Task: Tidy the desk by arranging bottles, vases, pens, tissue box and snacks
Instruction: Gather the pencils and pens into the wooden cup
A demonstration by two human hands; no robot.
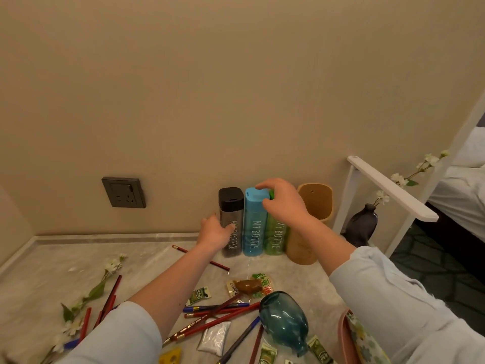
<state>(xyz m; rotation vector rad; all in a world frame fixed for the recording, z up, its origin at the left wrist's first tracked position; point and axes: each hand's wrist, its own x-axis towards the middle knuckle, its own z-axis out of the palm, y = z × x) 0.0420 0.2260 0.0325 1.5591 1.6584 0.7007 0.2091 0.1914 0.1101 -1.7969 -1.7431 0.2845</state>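
The head camera looks down at a gray desk (65,264) by a tan wall (236,88).

Three tall bottles stand up straight in a row at the 12 o'clock edge of the desk, close to the wall. They touch side to side. The black bottle (231,199) is at the 9 o'clock end of the row. The blue bottle (252,227) is in the middle, and the green bottle (275,237) is at the 3 o'clock end.

The left hand (216,231) holds the black bottle low down, with the thumb on the front and the fingers curled round the side. The right hand (284,199) sits on top of the green bottle with its fingers curled over the lid. One finger reaches over the blue lid too.

Just at 3 o'clock of the green bottle is a tan wooden thing (315,203); I cannot tell what it is. Farther toward 3 o'clock, a dark vase (362,224) with a white flower stands by a white rack (388,190).

At 6 o'clock, near the person, a blue-green glass vase (284,321) lies on its side. At 9 o'clock of it, red pencils (210,324) and blue pens (215,307) lie crossed in a heap. A silver packet (214,338) lies partly under them.

A snack packet (250,286) lies at 12 o'clock of the glass vase. Small green packets (198,295) lie around the heap. One lone pencil (181,249) lies by the left wrist.

At 8 o'clock on the desk, a flower stem (105,279) lies flat with more pencils beside it. A wall socket (123,192) is on the wall at 10 o'clock. A pink basket (343,337) shows at 5 o'clock.
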